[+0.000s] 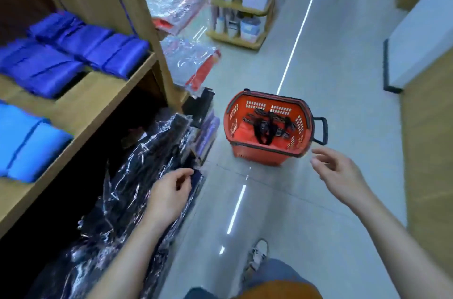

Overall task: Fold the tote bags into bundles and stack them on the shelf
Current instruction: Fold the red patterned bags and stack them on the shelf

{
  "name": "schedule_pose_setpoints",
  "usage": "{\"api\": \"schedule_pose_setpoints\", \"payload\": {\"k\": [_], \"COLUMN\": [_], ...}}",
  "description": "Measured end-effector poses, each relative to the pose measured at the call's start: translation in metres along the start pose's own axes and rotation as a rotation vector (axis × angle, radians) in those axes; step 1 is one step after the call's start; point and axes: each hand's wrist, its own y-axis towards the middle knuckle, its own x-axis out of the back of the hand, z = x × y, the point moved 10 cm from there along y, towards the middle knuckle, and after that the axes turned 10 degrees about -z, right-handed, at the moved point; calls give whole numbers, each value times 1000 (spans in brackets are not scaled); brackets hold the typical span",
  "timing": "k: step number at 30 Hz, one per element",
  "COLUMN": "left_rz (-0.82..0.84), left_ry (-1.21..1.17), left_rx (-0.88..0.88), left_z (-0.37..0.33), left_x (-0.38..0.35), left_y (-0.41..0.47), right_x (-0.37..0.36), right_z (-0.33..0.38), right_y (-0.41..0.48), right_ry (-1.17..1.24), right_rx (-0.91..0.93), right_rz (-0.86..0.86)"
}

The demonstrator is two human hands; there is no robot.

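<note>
Two empty hands in a shop aisle, with a red basket (259, 154) of tote bags (243, 131) on the floor (343, 78) ahead.
The right hand (339, 176) is held out with slack, spread fingers, just beside the basket's near right rim and not touching it. The left hand (169, 197) is loosely curled, gripping nothing, over plastic-wrapped dark goods (137, 176) low on the left. Folded dark blue bundles (98, 46) sit on the wooden shelf (103, 93) above.

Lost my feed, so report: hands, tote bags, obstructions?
Right hand open, near red basket. Left hand curled over plastic-wrapped packs, grip unclear. Red tote bag in basket; blue bundles shelved. Nothing between right hand and basket.
</note>
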Motion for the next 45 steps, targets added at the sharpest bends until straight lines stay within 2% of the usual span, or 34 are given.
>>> {"api": "schedule_pose_setpoints", "payload": {"k": [6,12,22,28,33,35,37,40,45], "left_rz": [47,157,382,545,630,663,689,665,401], "left_ry": [59,112,285,332,297,299,204,-152,-624], "left_rx": [-55,-70,-304,-312,-179,-93,7,222,460], "left_z": [-78,-112,-132,-107,-58,-40,-31,-32,-46], "left_x": [-87,-172,-385,-549,-693,-738,-769,-782,-732], "left_y": [62,133,295,373,424,434,441,453,479], "right_x": [47,36,-73,-168,-256,-284,-307,-334,-348], "right_z": [-75,-112,-148,-235,-324,-354,-378,-402,-407], "right_y": [81,158,333,441,522,548,570,594,590], "right_ry": [-99,-282,-579,-655,-698,-707,-727,-716,-762], "right_rx": [-125,-83,177,159,122,99,88,60,32], "right_rz": [-101,-64,64,187,263,273,285,328,424]}}
